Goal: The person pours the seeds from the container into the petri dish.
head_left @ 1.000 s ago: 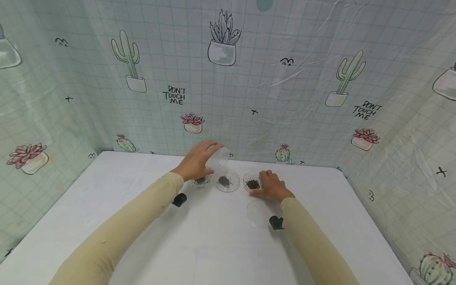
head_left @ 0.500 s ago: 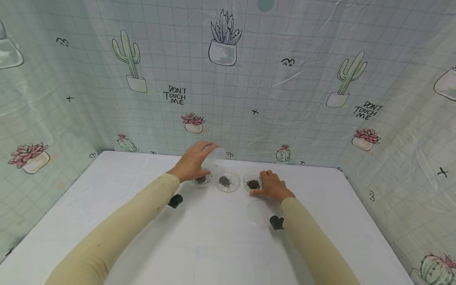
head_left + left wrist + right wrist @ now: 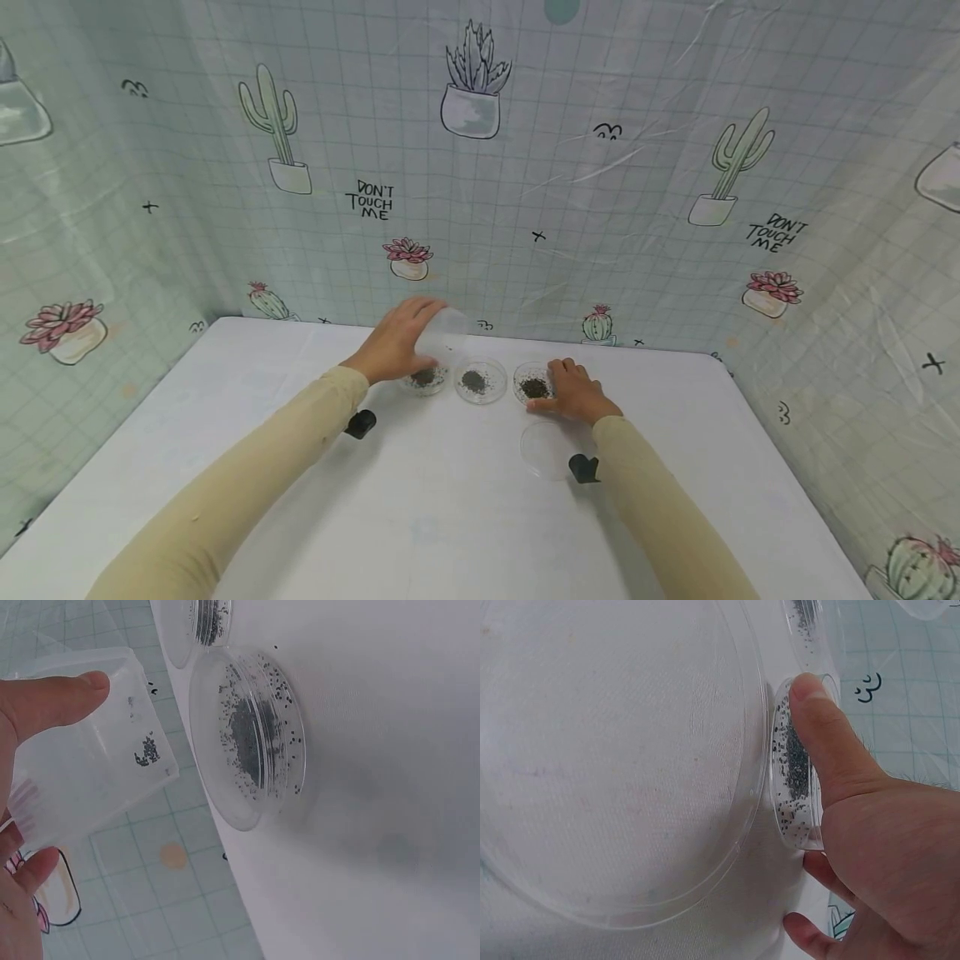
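Three clear petri dishes with small dark seeds stand in a row near the table's far edge. My left hand (image 3: 393, 342) holds a translucent plastic container (image 3: 442, 332) tilted above the left petri dish (image 3: 426, 380). A small cluster of dark seeds (image 3: 148, 750) shows in the container in the left wrist view. The middle petri dish (image 3: 482, 381) is touched by neither hand. My right hand (image 3: 576, 392) grips the rim of the right petri dish (image 3: 531, 383), thumb on the near side. Its right part is hidden by the fingers in the head view.
An upturned or loose clear round lid (image 3: 545, 450) lies on the white table (image 3: 450, 517) just in front of the right petri dish. A patterned cloth curtain (image 3: 525, 208) closes off the back and sides. A few stray seeds (image 3: 276, 647) lie on the table by the dishes.
My left hand has moved a little to the left with the container, away from the middle petri dish. The right hand stays on its petri dish.
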`<state>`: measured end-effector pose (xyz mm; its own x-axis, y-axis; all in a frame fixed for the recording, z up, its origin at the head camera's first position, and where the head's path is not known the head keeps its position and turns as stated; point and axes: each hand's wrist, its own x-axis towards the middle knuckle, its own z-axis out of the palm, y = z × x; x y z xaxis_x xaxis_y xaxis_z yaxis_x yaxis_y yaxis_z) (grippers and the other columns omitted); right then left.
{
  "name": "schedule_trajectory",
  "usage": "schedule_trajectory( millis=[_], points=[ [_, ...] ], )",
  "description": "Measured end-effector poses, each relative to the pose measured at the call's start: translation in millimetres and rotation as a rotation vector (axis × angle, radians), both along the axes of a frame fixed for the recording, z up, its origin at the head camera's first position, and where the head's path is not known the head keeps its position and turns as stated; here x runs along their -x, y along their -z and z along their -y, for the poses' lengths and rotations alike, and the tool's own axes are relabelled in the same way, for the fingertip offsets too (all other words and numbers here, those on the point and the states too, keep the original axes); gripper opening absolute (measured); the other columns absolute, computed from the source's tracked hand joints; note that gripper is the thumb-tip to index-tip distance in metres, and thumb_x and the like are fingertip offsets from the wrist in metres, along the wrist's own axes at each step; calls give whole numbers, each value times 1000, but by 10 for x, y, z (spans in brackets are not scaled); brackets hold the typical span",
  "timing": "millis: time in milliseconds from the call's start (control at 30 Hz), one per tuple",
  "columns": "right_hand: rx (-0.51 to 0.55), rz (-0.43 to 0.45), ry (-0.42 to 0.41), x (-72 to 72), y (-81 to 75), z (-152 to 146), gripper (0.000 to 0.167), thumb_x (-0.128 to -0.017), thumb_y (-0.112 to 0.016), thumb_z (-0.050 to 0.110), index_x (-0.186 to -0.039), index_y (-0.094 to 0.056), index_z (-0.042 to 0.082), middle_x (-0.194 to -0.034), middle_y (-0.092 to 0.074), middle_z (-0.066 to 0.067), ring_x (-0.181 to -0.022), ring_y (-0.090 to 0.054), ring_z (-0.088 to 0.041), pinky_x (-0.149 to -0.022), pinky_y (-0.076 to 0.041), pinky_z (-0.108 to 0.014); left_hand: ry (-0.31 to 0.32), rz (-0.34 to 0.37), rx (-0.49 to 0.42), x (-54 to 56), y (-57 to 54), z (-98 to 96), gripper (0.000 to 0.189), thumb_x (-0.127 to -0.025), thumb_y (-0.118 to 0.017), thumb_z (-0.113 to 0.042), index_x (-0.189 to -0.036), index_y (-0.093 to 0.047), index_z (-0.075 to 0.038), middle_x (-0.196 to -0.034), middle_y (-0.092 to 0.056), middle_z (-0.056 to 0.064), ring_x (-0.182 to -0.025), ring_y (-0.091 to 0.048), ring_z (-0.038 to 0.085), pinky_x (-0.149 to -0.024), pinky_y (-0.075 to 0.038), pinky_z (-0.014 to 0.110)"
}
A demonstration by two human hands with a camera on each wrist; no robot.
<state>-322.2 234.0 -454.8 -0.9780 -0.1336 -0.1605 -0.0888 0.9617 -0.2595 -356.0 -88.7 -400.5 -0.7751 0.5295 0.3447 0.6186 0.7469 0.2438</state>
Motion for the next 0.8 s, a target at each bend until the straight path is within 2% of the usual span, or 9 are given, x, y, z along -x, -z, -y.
schedule_trajectory(
  millis=[800],
  points=[
    [2,9,14,11,31,-4,96,-78,-72,57,-147,-31,5,-148,-37,-20,-139,-33,-39,-108,-29,-67,-66,47,-48,-60,38,283,94,-73,-84,-34,-149,-32,-13,-150,-38,11,-139,-35,32,-115,-31,52]
  ],
)
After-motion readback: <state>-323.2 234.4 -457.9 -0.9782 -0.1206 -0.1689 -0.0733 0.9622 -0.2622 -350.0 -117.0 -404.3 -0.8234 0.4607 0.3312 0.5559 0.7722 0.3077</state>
